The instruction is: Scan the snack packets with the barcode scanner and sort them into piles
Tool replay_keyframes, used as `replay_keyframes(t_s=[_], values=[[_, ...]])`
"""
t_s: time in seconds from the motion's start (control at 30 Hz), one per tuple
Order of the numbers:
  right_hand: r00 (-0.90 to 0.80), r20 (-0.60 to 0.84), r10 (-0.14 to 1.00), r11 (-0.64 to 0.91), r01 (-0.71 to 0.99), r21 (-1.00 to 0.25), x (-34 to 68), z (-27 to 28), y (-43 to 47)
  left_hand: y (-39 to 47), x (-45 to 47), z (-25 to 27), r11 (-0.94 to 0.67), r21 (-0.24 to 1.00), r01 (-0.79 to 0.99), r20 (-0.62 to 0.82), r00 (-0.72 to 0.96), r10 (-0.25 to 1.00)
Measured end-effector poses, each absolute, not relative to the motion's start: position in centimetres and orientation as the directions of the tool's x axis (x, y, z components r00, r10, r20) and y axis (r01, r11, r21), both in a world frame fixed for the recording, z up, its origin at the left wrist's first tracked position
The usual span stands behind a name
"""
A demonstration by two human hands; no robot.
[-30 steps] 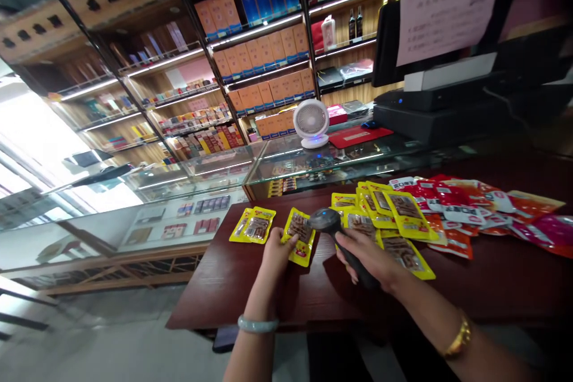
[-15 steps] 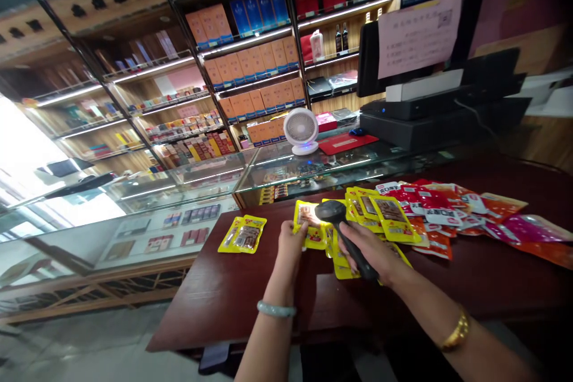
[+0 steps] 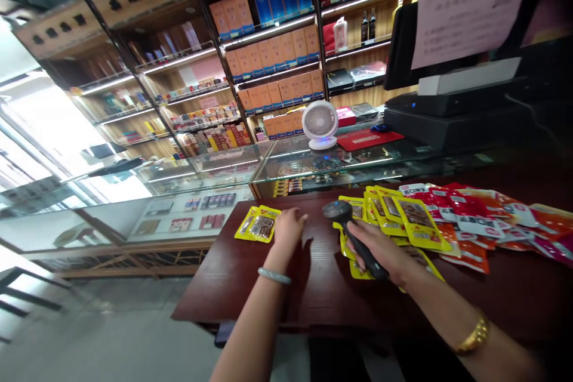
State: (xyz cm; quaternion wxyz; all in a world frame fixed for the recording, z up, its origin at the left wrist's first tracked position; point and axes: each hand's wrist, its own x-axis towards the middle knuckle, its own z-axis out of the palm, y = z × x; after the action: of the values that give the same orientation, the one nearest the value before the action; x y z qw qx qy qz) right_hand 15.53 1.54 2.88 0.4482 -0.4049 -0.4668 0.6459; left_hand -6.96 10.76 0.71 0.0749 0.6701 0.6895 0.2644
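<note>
My left hand is over the left part of the dark red table, its fingers apart and nothing visible in them. It borders a small stack of yellow snack packets with clear windows showing brown food, and covers the stack's right edge. My right hand is wrapped round the handle of a black barcode scanner. The scanner's head points left, above the table. Beneath and behind it lies a larger pile of yellow snack packets, partly hidden by my right hand.
Red, orange and purple packets are heaped on the table's right. Behind stand a glass display counter, a white fan, a red mat and a black monitor with a pink paper. Shelves of boxes line the wall.
My left hand has moved left from under the scanner to the small stack, and the yellow packet it held has left its fingers. The scanner stays in my right hand. The view has shifted.
</note>
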Motion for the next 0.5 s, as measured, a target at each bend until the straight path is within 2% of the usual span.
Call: replay_keyframes(t_s=[0.1, 0.17, 0.27, 0.33, 0.4, 0.5], values=[[-0.318, -0.121, 0.940, -0.199, -0.224, -0.954, 14.8, 2.4, 1.5, 10.8, -11.8, 1.4, 0.227, 0.241, 0.943, 0.312, -0.297, 0.903], [-0.341, -0.127, 0.932, -0.213, -0.228, -0.950, 14.4, 2.3, 1.5, 10.8, -14.4, 1.6, 0.341, 0.192, 0.920, 0.297, -0.385, 0.874], [-0.358, -0.144, 0.923, -0.227, -0.201, -0.953, 13.9, 2.3, 1.4, 10.8, -17.2, 1.4, 0.423, 0.186, 0.887, 0.214, -0.456, 0.864], [-0.367, -0.159, 0.916, -0.236, -0.176, -0.956, 13.7, 2.3, 1.4, 10.9, -18.3, 1.1, 0.439, 0.194, 0.877, 0.204, -0.474, 0.857], [-0.390, -0.162, 0.907, -0.240, -0.162, -0.957, 13.6, 2.3, 1.4, 11.2, -18.7, 0.8, 0.419, 0.251, 0.873, 0.192, -0.469, 0.862], [-0.431, -0.156, 0.889, -0.250, -0.171, -0.953, 13.4, 2.0, 1.4, 11.6, -17.8, 0.0, 0.341, 0.486, 0.805, 0.122, -0.449, 0.885]])
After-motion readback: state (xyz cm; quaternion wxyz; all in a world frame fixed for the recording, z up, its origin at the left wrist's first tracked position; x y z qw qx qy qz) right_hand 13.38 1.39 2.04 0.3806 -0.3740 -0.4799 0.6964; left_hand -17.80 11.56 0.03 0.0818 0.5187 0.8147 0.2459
